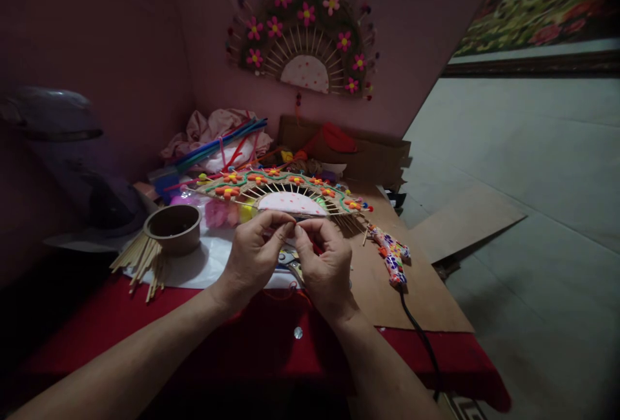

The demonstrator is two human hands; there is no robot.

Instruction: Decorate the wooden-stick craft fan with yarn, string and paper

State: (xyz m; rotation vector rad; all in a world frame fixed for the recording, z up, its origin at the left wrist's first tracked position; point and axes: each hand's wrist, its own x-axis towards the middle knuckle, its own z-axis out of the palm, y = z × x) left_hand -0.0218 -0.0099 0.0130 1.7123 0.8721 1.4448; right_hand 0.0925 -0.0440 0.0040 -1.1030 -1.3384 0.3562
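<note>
My left hand (256,252) and my right hand (327,262) meet fingertip to fingertip over the table, both pinched closed. Whatever lies between the fingers is too small or too hidden to name. Just behind them stands a fan-shaped craft piece (293,202), with orange flowers, thin sticks and a white half-round with pink dots. Below the hands, scissors (289,258) lie partly covered by my right hand. A thin red string (293,287) trails near them.
At left a brown pot (173,239) stands by a bundle of wooden sticks (145,262). A flower-patterned glue gun (391,255) with a black cord rests on cardboard (411,304) at right. Pipe cleaners (220,143) and cloth pile up behind. A similar fan (305,32) hangs above.
</note>
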